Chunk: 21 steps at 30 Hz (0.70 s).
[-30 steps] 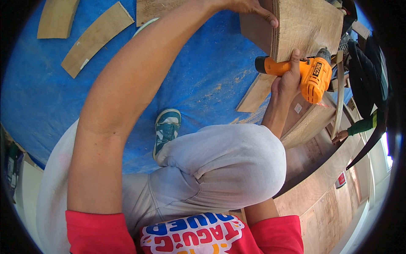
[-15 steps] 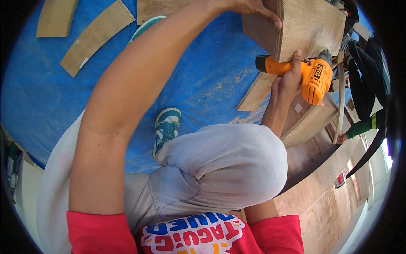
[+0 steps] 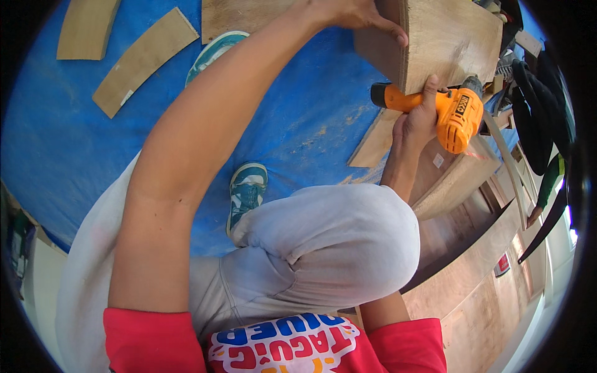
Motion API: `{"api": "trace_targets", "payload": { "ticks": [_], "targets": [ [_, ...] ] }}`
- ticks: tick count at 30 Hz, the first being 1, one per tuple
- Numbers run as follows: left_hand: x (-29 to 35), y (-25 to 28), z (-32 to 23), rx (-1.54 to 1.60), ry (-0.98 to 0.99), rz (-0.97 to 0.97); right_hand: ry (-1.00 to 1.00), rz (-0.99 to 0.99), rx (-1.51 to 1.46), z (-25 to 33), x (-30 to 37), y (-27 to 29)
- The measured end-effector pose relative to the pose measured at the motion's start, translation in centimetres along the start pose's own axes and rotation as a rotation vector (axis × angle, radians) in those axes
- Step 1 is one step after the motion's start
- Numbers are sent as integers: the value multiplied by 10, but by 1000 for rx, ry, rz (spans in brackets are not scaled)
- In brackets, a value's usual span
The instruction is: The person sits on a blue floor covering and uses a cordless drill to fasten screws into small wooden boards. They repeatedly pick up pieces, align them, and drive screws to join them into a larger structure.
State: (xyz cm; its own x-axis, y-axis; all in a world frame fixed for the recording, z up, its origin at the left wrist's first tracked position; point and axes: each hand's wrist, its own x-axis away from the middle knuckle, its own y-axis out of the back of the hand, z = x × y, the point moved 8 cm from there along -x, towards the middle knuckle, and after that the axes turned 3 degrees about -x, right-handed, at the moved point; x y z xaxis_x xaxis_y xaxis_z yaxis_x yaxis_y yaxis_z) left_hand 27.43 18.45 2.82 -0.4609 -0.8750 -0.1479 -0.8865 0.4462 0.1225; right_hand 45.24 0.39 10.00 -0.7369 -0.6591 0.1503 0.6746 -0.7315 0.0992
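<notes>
My right hand (image 3: 418, 121) is wrapped round the grip of an orange cordless drill (image 3: 459, 118) with a black battery end. Its dark chuck points away from me, close against the lower right edge of a plywood box (image 3: 444, 46); the bit's tip cannot be made out. At the top, my left hand (image 3: 364, 13) rests on the box's left side, with the thumb stretched along the panel edge. The other left fingers are mostly cut off or hidden. Below the drill is a curved plywood piece (image 3: 457, 177) with a small white label.
A blue tarp (image 3: 298, 105) with sawdust covers the floor. Curved wooden pieces (image 3: 146, 62) lie at the far left, and a short board (image 3: 373, 140) beside the box. At the right are dark straps (image 3: 535, 105), long curved panels (image 3: 472, 273) and another person's hand (image 3: 533, 216).
The other person's hand has moved right, away from the thin wooden strip. The view has shifted slightly; my hands keep their places on the drill and box.
</notes>
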Motion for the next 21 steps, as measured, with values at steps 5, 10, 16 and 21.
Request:
{"api": "trace_targets", "payload": {
  "ticks": [5,10,16,21],
  "targets": [
    [30,-4,-12,-20,167,-124,-10,-16,6,4,5,-3],
    [50,-53,-29,77,564,-319,-43,-10,3,6,9,-10],
    [39,-64,-39,-69,383,-419,-16,-53,80,2,4,7],
    [46,-63,-36,-227,312,-543,-35,-140,232,15,7,34]
  ]
}}
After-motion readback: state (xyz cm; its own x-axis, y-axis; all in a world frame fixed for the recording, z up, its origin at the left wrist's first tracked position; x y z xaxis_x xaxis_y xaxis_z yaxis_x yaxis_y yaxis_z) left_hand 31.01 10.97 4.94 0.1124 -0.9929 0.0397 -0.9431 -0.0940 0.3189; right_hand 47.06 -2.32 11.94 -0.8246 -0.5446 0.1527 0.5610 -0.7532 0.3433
